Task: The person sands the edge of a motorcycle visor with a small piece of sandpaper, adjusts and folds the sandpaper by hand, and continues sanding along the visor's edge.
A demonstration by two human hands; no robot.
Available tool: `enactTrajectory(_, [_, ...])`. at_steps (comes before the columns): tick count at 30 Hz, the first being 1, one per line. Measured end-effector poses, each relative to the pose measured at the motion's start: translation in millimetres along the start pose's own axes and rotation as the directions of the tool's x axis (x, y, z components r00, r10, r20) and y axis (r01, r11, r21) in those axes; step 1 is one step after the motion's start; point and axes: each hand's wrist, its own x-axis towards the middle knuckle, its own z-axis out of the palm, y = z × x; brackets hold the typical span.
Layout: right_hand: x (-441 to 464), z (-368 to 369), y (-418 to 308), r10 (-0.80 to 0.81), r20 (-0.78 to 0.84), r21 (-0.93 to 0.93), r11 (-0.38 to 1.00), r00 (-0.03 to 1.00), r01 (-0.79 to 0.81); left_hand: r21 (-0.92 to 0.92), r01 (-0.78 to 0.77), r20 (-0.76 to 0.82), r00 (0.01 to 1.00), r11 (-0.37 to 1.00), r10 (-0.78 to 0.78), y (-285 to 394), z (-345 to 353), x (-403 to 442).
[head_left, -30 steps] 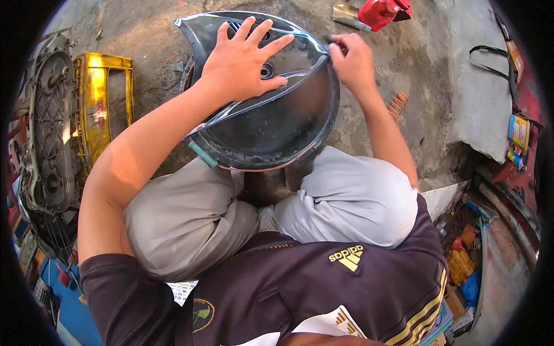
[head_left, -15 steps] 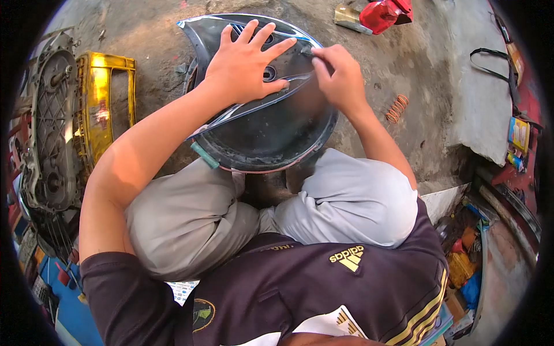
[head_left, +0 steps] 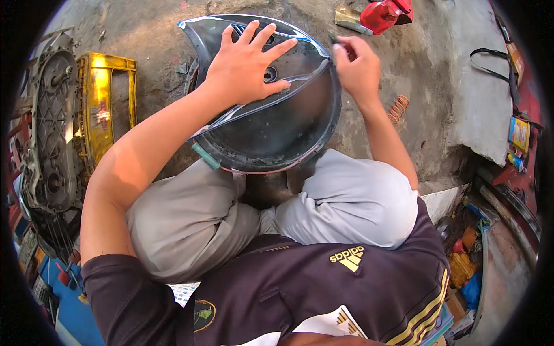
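Note:
My left hand [head_left: 245, 66] lies on a leaf-shaped dark plastic panel [head_left: 300, 57] with shiny blue and chrome-like edges. Its fingers are spread wide across the surface, beside round fittings showing between and below them. The panel rests over a round black tub-like base [head_left: 259, 144], whose inside I cannot make out well. To the right, just off the panel's pointed end, my right hand [head_left: 359, 66] is closed with thumb and fingers pinched together. A small dark scrap [head_left: 333, 38] pokes out from its fingertips; its kind is unclear.
A teal bar [head_left: 206, 155] sits at the base's lower left rim. An orange coil spring [head_left: 398, 108] lies on the concrete. At left stand a yellow frame [head_left: 86, 109] and a grey metal casting [head_left: 52, 127]. A red part [head_left: 385, 14] lies at the top.
My right hand has moved right, off the panel's edge, with the small dark scrap still pinched. My left hand stays in place on the panel.

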Motion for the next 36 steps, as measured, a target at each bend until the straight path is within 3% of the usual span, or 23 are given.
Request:
enactTrajectory(2, [-16.3,2.3,-17.7,-0.096,0.052,0.067,0.993,0.994,0.092,-0.001,-0.004,0.013,1.000,1.000,0.004,1.0,-0.6,1.0])
enactTrajectory(7, [-15.8,-0.5,-13.1,-0.071,0.051,0.024,0.997,0.996,0.070,-0.009,-0.003,-0.007,1.000,1.000,0.002,-0.5,-1.1,-0.7])
enactTrajectory(9, [-21.2,-7.5,-26.8,0.103,0.212,-0.143,0.987,0.972,-0.074,-0.009,0.003,0.000,1.000,1.000,-0.003,0.5,0.1,0.0])
enactTrajectory(12, [-8.0,0.1,-10.3,0.113,0.149,-0.116,0.989,0.982,-0.096,-0.003,0.002,-0.006,1.000,1.000,-0.002,-1.4,2.0,0.5])
enactTrajectory(19, [-20.5,4.3,-29.8,0.113,0.191,-0.093,0.991,0.975,-0.097,-0.002,0.000,-0.015,1.000,1.000,0.000,-0.1,4.3,0.0])
enactTrajectory(21, [-12.4,1.4,-14.6,0.095,0.139,-0.015,0.995,0.986,-0.094,-0.010,-0.002,-0.012,1.000,1.000,0.001,0.6,1.8,-0.2])
enactTrajectory(23, [-8.3,-1.3,1.4,0.142,0.190,-0.027,0.990,0.971,-0.140,0.005,0.006,0.002,1.000,1.000,-0.006,0.7,0.3,-0.3])
enactTrajectory(25, [-11.7,4.8,20.7,0.176,0.193,0.228,0.949,0.965,-0.218,-0.004,0.006,0.007,1.000,1.000,-0.006,1.5,0.1,0.3])
enactTrajectory(28, [-13.6,-1.2,12.1,0.112,0.068,0.115,0.986,0.991,-0.119,-0.011,0.009,0.008,1.000,1.000,-0.009,0.3,-0.4,0.4])
enactTrajectory(32, [-10.8,-0.3,24.4,0.003,0.055,0.073,0.997,0.998,-0.007,-0.004,0.008,-0.001,1.000,1.000,-0.008,0.6,1.3,0.2])
enactTrajectory(34, [-11.2,0.3,20.0,0.190,0.135,0.242,0.945,0.972,-0.218,-0.002,0.006,-0.006,1.000,1.000,-0.006,0.5,2.1,-0.6])
enactTrajectory(36, [-11.4,-2.2,24.4,0.196,0.161,0.272,0.933,0.967,-0.234,-0.001,0.006,-0.012,1.000,1.000,-0.006,0.4,2.7,-0.5])
